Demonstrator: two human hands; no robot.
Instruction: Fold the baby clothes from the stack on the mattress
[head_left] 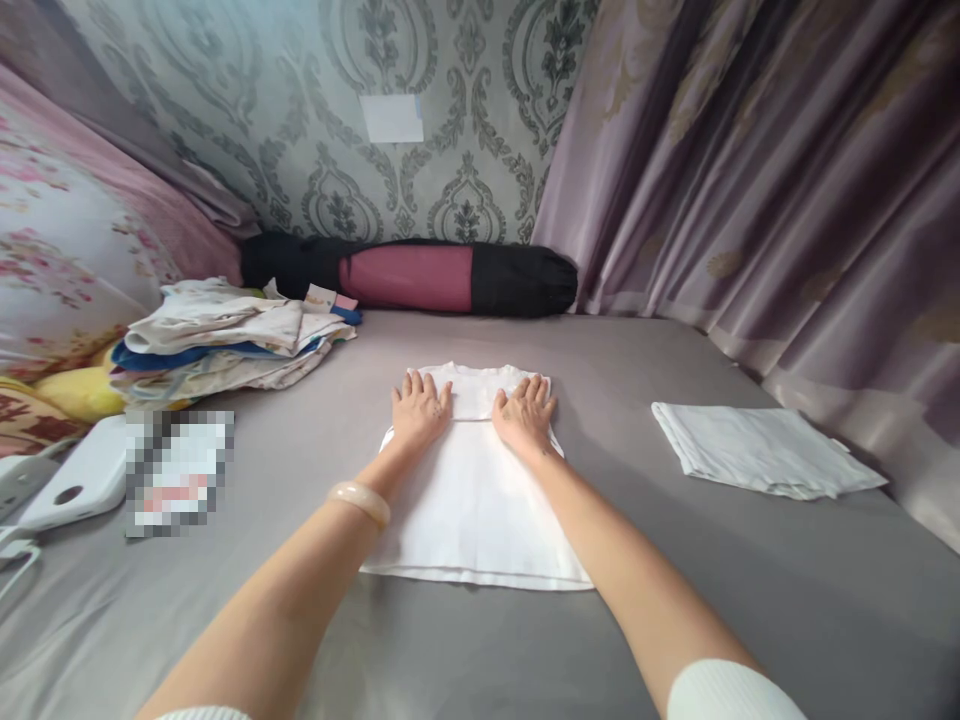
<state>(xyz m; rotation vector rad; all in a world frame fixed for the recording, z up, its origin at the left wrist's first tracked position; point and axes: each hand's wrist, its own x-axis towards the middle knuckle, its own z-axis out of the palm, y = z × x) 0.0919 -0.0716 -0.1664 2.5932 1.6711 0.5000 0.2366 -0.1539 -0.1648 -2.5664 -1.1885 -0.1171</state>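
A small white garment (472,510) lies spread on the grey sheet, its wide hem towards me. Its far end is turned over into a flat band (474,393). My left hand (422,408) rests flat on the left end of that band, fingers spread. On the right end lies my right hand (527,412), palm down with the fingers apart. Both hands press on the cloth without gripping it. A pale bangle circles my left wrist. Parts of the garment's side edges are hidden under my hands and forearms.
Right of the garment lies a folded white cloth (765,450). Stacked clothes (225,335) sit at the back left, near a white device (86,475) and a blurred-out item (184,475). A black and maroon roll-shaped bag (409,276) lies along the wall; curtains (750,180) hang at the right.
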